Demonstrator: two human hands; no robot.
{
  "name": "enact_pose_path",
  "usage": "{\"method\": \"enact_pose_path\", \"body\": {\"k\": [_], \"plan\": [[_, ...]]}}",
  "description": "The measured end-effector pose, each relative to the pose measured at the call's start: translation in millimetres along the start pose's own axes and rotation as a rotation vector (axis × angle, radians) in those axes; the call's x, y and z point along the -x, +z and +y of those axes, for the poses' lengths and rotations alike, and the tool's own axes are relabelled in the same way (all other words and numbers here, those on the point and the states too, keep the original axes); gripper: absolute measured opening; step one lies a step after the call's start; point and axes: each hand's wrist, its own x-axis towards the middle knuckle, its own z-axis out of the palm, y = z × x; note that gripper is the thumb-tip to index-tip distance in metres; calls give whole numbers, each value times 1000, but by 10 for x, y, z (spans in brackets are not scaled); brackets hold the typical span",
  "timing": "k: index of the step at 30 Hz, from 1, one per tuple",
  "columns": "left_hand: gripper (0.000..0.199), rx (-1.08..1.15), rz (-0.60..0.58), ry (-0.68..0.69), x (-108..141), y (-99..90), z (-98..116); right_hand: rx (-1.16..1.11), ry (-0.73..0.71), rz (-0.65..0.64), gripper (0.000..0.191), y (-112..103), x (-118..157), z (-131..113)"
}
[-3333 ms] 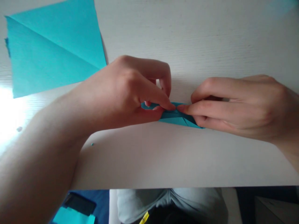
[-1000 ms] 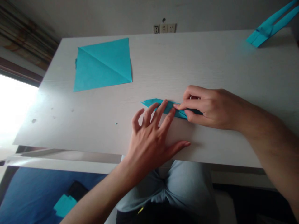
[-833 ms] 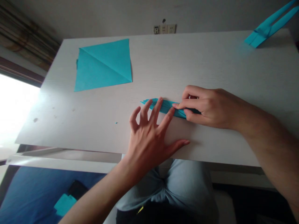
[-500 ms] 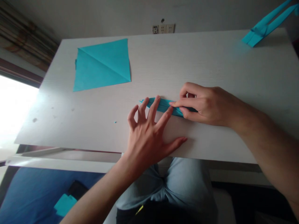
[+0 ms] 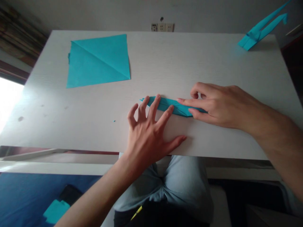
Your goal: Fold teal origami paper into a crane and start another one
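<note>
Your left hand (image 5: 145,135) lies palm down, fingers spread wide, with the fingertips on the folded turquoise paper strip (image 5: 165,105). Your right hand (image 5: 220,105) closes narrowly on the strip's right end between thumb and forefinger. The strip lies on the white table (image 5: 201,63), with one tiny blue scrap (image 5: 114,121) near it, then one flat creased square sheet (image 5: 98,61) and one folded paper piece (image 5: 254,37) farther off.

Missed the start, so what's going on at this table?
A person has a narrow folded strip of turquoise paper on a white wood-grain table. The left hand is spread, fingertips on the strip; the right hand rests on its other end. A flat turquoise paper square with diagonal creases lies farther off.
</note>
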Motion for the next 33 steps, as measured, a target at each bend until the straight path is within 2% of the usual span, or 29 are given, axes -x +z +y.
{"method": "enact_pose_path", "body": {"k": [5,12,16,20,24,27,30,33], "plan": [[101,-17,8,-11,3,18,-13,86,-5,-22,54,15,151,52],[91,-7,45,-12,-1,27,-11,133,54,-16,49,-127,323,54],[92,-4,29,-26,-12,33,-9,136,57,18,57,-55,198,-91],[93,-11,24,-36,-19,31,-13,107,24,15,54,93,93,-150],[99,28,-20,-2,-5,13,-44,78,117,-24,52,59,308,-58],[109,23,-10,36,8,32,-113,83,126,45,49,31,455,-46],[124,15,-18,93,6,57,-216,-114,191,194,36,93,354,-117],[128,10,-57,131,-5,41,-305,-291,268,207,21,172,20,-154]]}}
